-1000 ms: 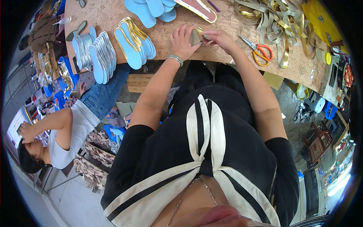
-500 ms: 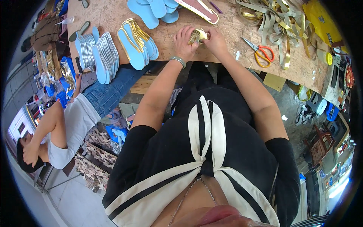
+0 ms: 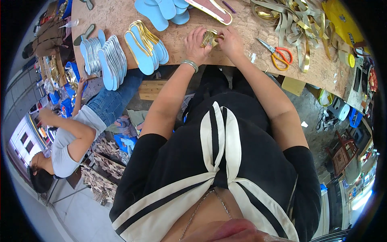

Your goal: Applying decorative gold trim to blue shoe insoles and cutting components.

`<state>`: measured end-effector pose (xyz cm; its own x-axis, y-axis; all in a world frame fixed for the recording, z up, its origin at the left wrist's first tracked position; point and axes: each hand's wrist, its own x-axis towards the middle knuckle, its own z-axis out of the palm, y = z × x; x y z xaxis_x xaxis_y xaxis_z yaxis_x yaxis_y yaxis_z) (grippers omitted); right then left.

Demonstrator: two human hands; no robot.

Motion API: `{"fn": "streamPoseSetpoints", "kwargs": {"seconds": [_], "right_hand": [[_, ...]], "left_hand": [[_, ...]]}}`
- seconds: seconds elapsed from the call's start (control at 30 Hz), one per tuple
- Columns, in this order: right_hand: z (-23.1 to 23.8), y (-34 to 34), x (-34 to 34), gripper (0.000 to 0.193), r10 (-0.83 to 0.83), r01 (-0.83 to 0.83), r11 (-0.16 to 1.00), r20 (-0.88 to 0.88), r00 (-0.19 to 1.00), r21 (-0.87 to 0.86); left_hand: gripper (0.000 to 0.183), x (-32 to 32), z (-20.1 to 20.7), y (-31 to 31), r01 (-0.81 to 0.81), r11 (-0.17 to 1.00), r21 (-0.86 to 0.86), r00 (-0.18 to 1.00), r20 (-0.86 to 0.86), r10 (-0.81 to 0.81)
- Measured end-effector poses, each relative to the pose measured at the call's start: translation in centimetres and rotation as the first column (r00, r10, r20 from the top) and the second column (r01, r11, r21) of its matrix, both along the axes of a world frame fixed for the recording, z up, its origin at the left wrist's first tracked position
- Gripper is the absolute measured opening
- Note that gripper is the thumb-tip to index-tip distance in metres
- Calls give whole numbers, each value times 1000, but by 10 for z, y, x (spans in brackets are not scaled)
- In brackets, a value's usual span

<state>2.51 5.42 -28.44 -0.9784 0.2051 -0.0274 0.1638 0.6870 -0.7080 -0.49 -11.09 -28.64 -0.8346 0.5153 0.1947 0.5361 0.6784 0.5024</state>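
Observation:
Over the front of the workbench, my left hand (image 3: 196, 45) curls round a looped gold strip (image 3: 209, 37), its layers showing between my hands. My right hand (image 3: 231, 42) pinches the strip's right side, with the fingertips partly hidden. Just beyond my hands lies a dark red insole-shaped piece with a pale edge (image 3: 209, 10). Left of my left hand stand light blue insoles with gold edging (image 3: 139, 46). Scissors with orange handles (image 3: 278, 55) lie open to the right of my right hand.
Stacked blue insoles with silvery edges (image 3: 111, 62) stand at the bench's left front. Plain blue insoles (image 3: 159, 16) lie at the back. Tangled gold and beige strips (image 3: 290, 24) cover the right, near a yellow bag (image 3: 342, 20). Another person (image 3: 74, 137) is at the left.
The gold strip has turned between my hands, so more of its loops show. My right hand has shifted slightly. The other person's head and raised arm have moved.

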Motion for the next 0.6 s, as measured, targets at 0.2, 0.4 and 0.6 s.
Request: {"fn": "streamPoseSetpoints", "kwargs": {"seconds": [0.2,0.4,0.6], "right_hand": [[-8,1,2,22,-4,1,999,-71,998,-39],[-8,0,0,22,-31,31,994,3,1000,-108],[-7,-3,-8,26,-28,70,985,258,966,-158]], "left_hand": [[53,-1,2,1,2,1000,5,1000,-1,-2],[54,-2,2,1,6,1000,13,1000,-9,-6],[55,-1,2,1,4,1000,3,1000,-14,-4]]}}
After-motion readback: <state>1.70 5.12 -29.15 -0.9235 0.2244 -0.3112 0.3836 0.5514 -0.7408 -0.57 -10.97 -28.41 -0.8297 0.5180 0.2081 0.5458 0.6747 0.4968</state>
